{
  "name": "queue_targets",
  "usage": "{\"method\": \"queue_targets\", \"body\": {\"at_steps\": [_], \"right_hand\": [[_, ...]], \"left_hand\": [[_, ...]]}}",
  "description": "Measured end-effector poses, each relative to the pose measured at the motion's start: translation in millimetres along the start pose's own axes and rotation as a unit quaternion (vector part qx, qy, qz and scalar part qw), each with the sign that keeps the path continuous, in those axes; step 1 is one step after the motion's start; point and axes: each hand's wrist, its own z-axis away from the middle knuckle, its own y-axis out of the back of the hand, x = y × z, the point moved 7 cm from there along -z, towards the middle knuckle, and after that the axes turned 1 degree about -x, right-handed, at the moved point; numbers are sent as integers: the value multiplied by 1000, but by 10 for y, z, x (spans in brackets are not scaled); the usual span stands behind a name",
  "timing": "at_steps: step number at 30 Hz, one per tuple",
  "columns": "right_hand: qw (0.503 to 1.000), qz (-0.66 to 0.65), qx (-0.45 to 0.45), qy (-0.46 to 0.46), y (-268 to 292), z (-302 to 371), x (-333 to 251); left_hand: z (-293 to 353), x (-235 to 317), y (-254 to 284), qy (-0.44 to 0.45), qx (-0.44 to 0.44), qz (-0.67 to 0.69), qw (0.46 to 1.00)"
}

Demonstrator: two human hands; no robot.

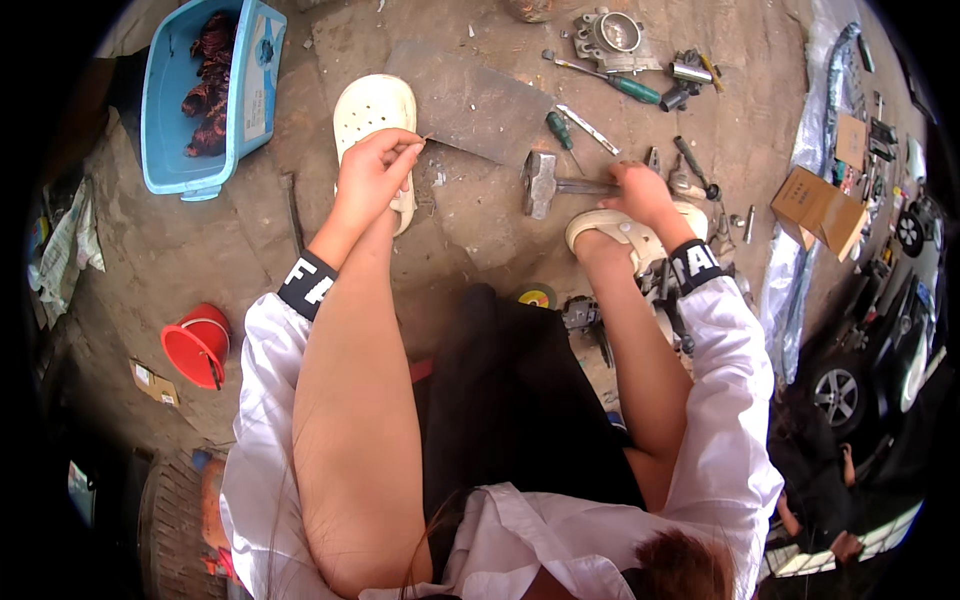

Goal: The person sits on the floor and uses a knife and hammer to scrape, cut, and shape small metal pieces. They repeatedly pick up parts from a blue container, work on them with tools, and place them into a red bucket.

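Observation:
My left hand [375,178] is closed in a pinch above my left shoe, beside a flat dark grey metal sheet [475,95] on the ground. Between its fingertips is a thin wire-like piece [429,137], too small to make out well. My right hand [643,190] is wrapped round the handle of a hammer [540,186]. The hammer's blocky steel head points left, just off the sheet's right corner. Close to the hammer head lie a green-handled screwdriver [557,126] and a silver strip-like tool [588,130].
A blue plastic tub [236,110] with coils of copper-coloured wire stands far left, a red bucket [196,345] below it. Metal parts, including a round-bored housing [607,35], and pliers [685,178] lie right. Beyond are a cardboard box [818,212] and a car [880,350].

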Motion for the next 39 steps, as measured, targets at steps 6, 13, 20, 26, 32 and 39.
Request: {"method": "queue_targets", "body": {"at_steps": [6, 13, 20, 26, 32, 39], "right_hand": [[981, 122, 110, 98, -106, -19, -187], [989, 139, 50, 30, 434, 129, -300], [989, -134, 58, -39, 690, 425, -447], [932, -314, 163, 81, 1101, 275, -995], [993, 25, 95, -67, 733, -263, -1093], [972, -184, 143, -30, 1022, -110, -1026]], "left_hand": [[4, 16, 17, -29, 11, -43, 999], [30, -58, 34, 9, 20, 11, 1000], [31, -10, 40, -1, 26, 5, 1000], [53, -15, 128, 3, 47, 62, 997], [40, 28, 85, 10, 24, 62, 998], [28, -2, 132, -8, 34, 53, 998]]}}
